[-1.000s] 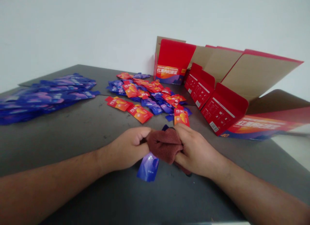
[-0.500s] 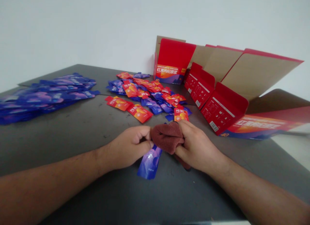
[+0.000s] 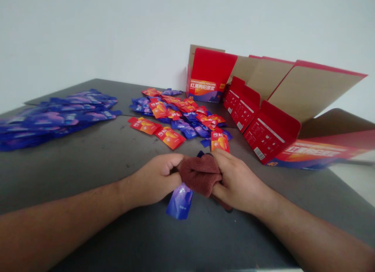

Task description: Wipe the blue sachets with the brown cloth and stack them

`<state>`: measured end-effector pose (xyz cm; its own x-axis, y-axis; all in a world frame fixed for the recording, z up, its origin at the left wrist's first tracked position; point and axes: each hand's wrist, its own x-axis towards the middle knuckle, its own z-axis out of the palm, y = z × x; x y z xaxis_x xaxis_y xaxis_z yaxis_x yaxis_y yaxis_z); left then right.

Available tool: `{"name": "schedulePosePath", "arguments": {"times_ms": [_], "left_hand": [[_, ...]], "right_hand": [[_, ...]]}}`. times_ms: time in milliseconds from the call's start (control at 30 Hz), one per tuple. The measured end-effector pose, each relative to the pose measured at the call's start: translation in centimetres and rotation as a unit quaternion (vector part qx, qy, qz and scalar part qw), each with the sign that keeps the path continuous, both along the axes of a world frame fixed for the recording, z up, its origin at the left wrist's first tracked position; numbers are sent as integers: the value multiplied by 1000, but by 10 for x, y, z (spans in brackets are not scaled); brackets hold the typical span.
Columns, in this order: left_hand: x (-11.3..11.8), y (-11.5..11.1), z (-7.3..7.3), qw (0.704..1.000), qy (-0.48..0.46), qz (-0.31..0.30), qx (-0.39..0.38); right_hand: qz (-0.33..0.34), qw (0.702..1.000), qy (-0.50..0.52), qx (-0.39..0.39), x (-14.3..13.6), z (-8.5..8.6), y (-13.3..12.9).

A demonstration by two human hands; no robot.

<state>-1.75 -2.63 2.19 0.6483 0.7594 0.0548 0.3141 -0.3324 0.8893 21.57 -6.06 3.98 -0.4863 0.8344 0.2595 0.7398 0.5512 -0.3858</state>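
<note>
A blue-purple sachet [image 3: 179, 203] hangs tilted in front of me, its upper part hidden behind a brown cloth [image 3: 200, 173]. My left hand [image 3: 159, 178] is closed, thumb and fingers pinching the sachet at the cloth's left edge. Bunched in my right hand [image 3: 238, 182], the cloth lies over the sachet's upper part. That hand's fingers are wrapped round the cloth and partly hidden by it. Just beyond my hands, a red sachet [image 3: 219, 142] lies at the near edge of a mixed pile of red and blue sachets [image 3: 187, 125].
On the left of the dark table [image 3: 117, 233] lies a heap of blue-purple sachets [image 3: 58, 115]. Open red cartons stand at the right: a back carton [image 3: 206, 90], middle cartons [image 3: 271, 131] and a near one [image 3: 316, 153], flaps raised. A white wall [image 3: 117, 33] rises behind.
The cloth has slid slightly down and left over the sachet, covering more of it. Both hands have shifted very little, and the piles and cartons stay in place.
</note>
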Motion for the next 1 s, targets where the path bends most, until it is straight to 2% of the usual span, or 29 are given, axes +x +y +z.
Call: {"name": "schedulePosePath", "arguments": {"times_ms": [67,200,400,533,733,867,1000], "left_hand": [[0,0,1,1000,-2,0,1],[-1,0,0,1000,15,14,-3],[0,0,0,1000,-14,-8,-8],[0,0,0,1000,7,26,3],[1,-1,1,1000,-8,-1,-6],[-1,-1,-2,1000,13,25,-1],[-1,-1,-1,1000,-5,-9,-19]], "right_hand": [[3,1000,0,1,0,0,0],[-50,998,11,22,1,-1,1],[-1,1000,1,1,0,-1,1],[-54,998,11,19,0,-1,2],[0,1000,1,0,0,-1,1],[-58,998,11,19,1,-2,1],[1,1000,5,0,0,-1,1]]}}
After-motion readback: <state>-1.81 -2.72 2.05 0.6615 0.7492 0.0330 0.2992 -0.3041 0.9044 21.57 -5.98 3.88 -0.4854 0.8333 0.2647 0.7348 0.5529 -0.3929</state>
